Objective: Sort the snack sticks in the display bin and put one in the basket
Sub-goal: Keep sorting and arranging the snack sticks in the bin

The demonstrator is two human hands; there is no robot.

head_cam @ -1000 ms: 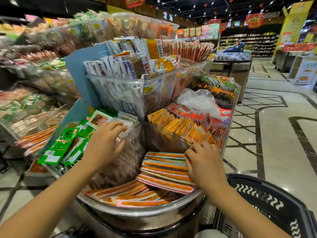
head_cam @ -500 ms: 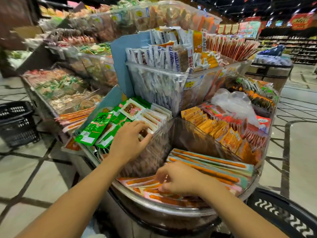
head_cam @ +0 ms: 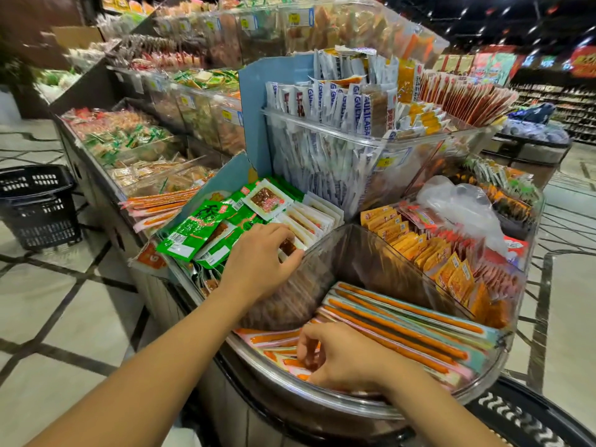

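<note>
Long orange snack sticks (head_cam: 403, 327) in pastel wrappers lie stacked in the clear front display bin (head_cam: 338, 403). My right hand (head_cam: 342, 356) is down in the bin's left part, fingers curled and pinching the end of a loose snack stick (head_cam: 292, 362). My left hand (head_cam: 261, 262) rests on the clear divider between the bin and the green and white packets (head_cam: 225, 224), fingers bent over its top edge. The black shopping basket (head_cam: 529, 421) shows at the bottom right, just below the bin.
Upper clear bins hold white sachets (head_cam: 325, 124) and red packets (head_cam: 464, 98). Yellow and orange packets (head_cam: 429, 250) fill the right compartment beside a plastic bag (head_cam: 458, 201). A second black basket (head_cam: 38, 204) stands on the tiled floor at left. Shelves of snacks run along the back left.
My right hand moved from the top of the stick stack down to the loose sticks at the bin's left front. The view swung left. My left hand stayed on the divider.
</note>
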